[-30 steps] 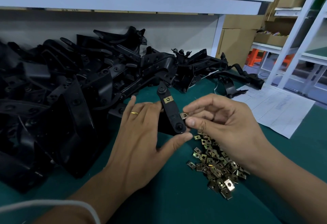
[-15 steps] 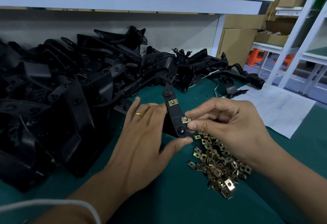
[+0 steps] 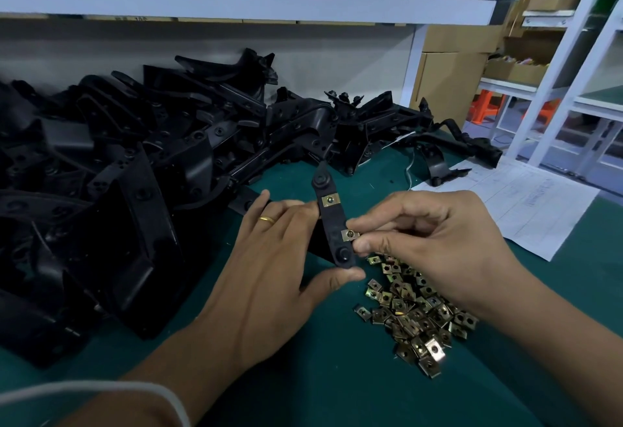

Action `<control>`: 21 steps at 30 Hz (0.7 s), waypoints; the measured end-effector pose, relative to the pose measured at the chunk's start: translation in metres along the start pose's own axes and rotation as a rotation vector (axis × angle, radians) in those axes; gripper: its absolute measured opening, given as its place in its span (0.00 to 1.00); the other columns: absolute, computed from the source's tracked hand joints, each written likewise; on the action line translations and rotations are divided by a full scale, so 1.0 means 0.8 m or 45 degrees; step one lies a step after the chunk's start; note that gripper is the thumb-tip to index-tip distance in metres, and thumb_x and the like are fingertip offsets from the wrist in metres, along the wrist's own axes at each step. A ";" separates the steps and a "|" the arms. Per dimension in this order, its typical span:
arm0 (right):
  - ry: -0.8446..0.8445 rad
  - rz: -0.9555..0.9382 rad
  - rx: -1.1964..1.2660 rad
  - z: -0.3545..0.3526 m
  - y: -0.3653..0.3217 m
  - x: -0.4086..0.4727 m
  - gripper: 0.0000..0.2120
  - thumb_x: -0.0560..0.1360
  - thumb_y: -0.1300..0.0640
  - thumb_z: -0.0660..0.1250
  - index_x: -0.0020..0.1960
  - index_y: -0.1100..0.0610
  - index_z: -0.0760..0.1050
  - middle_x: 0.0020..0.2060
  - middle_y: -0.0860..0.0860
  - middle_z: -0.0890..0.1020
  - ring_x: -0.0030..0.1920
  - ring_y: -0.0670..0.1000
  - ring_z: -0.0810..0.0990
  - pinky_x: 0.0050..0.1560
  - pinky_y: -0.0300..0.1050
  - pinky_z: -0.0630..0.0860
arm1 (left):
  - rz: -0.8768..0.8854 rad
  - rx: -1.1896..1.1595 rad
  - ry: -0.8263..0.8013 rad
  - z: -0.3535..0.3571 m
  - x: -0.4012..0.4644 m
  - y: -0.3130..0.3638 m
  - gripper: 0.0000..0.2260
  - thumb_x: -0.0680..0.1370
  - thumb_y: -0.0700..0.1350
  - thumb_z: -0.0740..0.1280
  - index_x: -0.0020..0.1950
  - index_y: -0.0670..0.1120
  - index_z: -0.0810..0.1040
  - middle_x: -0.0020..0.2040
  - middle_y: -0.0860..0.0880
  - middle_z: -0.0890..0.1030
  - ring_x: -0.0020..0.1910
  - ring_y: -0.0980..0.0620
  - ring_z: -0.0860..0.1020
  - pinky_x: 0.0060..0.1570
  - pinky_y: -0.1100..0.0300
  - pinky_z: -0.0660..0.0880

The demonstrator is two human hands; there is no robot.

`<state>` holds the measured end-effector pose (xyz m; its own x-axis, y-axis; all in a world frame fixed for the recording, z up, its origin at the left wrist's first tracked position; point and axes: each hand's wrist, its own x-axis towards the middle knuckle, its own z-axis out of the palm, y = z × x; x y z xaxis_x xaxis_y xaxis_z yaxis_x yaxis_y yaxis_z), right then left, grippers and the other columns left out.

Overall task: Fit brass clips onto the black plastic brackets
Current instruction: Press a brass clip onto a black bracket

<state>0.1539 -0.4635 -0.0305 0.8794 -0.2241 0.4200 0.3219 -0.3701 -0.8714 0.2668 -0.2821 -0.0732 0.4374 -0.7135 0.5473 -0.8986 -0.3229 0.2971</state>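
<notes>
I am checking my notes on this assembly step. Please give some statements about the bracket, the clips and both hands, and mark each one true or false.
1. The left hand holds the black bracket. True.
2. The upper clip already sits on the bracket. True.
3. The right hand is empty. False: it pinches a brass clip at the bracket's edge.
4. The loose clips lie in a tray. False: they lie directly on the green mat.

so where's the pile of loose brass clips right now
In the head view the pile of loose brass clips lies on the green table, lower right of centre, just below the right hand and right of the left hand's thumb.
</notes>
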 end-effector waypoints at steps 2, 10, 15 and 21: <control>-0.017 -0.010 0.052 -0.003 0.000 0.001 0.09 0.68 0.62 0.79 0.48 0.58 0.87 0.41 0.57 0.88 0.42 0.57 0.89 0.47 0.44 0.84 | -0.005 -0.024 0.018 0.000 0.000 0.002 0.31 0.80 0.72 0.56 0.70 0.51 0.72 0.63 0.60 0.76 0.70 0.55 0.70 0.79 0.45 0.56; -0.172 0.084 0.362 -0.007 0.009 0.006 0.09 0.77 0.66 0.70 0.56 0.65 0.83 0.47 0.63 0.87 0.46 0.61 0.88 0.48 0.48 0.85 | 0.030 -0.043 0.104 -0.005 0.002 0.006 0.29 0.80 0.72 0.58 0.69 0.50 0.71 0.60 0.61 0.74 0.68 0.55 0.72 0.79 0.46 0.57; -0.253 0.228 0.435 -0.010 0.011 0.006 0.09 0.76 0.63 0.72 0.55 0.63 0.84 0.49 0.64 0.87 0.48 0.60 0.88 0.48 0.49 0.85 | 0.046 -0.081 0.050 -0.008 0.002 0.006 0.32 0.80 0.71 0.57 0.70 0.47 0.73 0.63 0.57 0.77 0.71 0.54 0.71 0.80 0.45 0.56; -0.420 0.398 0.449 -0.020 0.012 0.006 0.18 0.73 0.60 0.74 0.62 0.61 0.81 0.59 0.61 0.83 0.58 0.58 0.84 0.57 0.50 0.82 | 0.129 -0.131 0.007 -0.008 0.001 0.008 0.33 0.79 0.68 0.64 0.74 0.46 0.71 0.69 0.57 0.75 0.78 0.57 0.64 0.81 0.44 0.54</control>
<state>0.1558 -0.4824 -0.0332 0.9962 0.0395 0.0772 0.0771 0.0043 -0.9970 0.2614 -0.2808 -0.0656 0.3452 -0.7359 0.5825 -0.9299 -0.1841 0.3184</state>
